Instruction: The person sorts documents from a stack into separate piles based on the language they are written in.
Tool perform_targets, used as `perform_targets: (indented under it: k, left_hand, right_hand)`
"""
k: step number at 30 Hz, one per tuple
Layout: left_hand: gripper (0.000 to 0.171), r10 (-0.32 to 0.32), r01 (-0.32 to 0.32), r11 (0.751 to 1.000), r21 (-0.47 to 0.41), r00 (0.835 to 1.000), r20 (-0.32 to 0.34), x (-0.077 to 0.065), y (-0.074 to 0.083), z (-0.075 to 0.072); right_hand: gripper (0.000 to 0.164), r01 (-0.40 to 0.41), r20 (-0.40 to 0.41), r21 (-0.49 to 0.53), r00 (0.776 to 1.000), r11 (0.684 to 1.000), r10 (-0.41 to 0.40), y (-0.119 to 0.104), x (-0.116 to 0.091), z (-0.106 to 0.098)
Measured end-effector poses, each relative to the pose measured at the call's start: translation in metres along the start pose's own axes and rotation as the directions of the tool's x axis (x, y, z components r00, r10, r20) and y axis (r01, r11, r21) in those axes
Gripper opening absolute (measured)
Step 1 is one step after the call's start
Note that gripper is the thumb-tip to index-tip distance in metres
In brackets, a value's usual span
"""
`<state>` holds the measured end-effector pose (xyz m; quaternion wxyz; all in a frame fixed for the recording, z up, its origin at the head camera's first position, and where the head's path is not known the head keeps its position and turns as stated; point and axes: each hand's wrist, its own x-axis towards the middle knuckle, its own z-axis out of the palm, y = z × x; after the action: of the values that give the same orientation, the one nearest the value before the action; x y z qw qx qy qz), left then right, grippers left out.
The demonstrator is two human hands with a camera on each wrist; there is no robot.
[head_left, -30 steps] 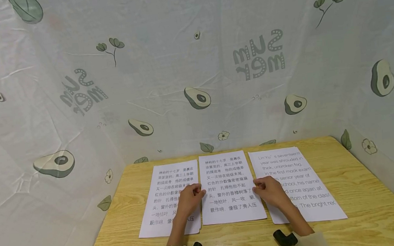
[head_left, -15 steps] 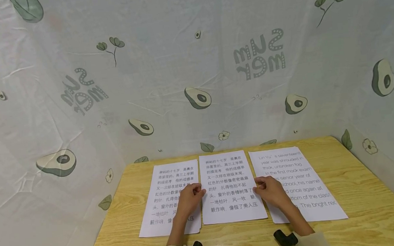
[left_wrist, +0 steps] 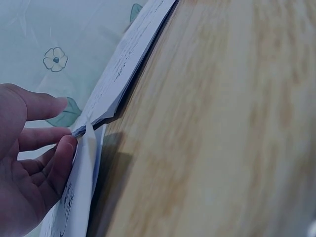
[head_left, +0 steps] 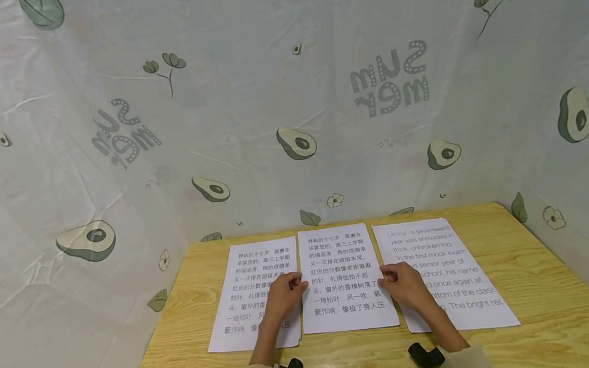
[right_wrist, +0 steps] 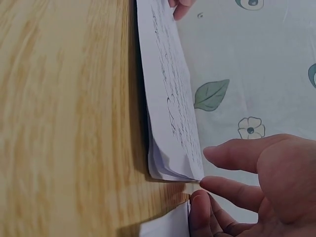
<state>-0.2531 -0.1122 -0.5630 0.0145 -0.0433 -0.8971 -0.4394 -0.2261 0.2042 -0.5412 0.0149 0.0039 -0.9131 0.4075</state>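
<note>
Three paper stacks with printed text lie side by side. The middle stack lies between my two hands. My left hand reaches over the left stack; its fingertips touch the left edge of the middle stack, the thumb held apart above. My right hand lies over the right stack, which bears English text. Its index fingertip touches the middle stack's right edge, thumb apart. In the right wrist view the middle stack's sheets fan slightly at the corner.
The wooden table carries all three stacks. A pale curtain with avocado and leaf prints rises behind it and along the sides. Black curved pieces sit at both wrists, next to beige sleeves.
The head view has shifted very slightly. Both hands stay at the sides of the middle stack, and the three stacks keep their places.
</note>
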Motion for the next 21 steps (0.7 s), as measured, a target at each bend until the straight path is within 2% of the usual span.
perform_targets:
  k: [5,13,21]
  left_hand:
    - [0.039,0.008,-0.008,1.0,0.001,1.0,0.001,0.0,0.002,-0.001]
    - [0.039,-0.022,0.022,1.0,-0.005,1.0,0.013,-0.001,0.007,-0.001]
    - [0.038,0.019,-0.019,0.999,-0.037,1.0,-0.001,-0.001,0.008,-0.003]
  right_hand:
    - [0.042,-0.003,-0.003,0.0,1.0,1.0,0.003,-0.001,-0.001,0.0]
    - [0.043,-0.009,-0.006,0.011,1.0,1.0,0.009,-0.007,-0.005,-0.001]
    - [0.041,0.008,-0.006,0.066,1.0,0.998,-0.008,-0.01,-0.005,-0.002]
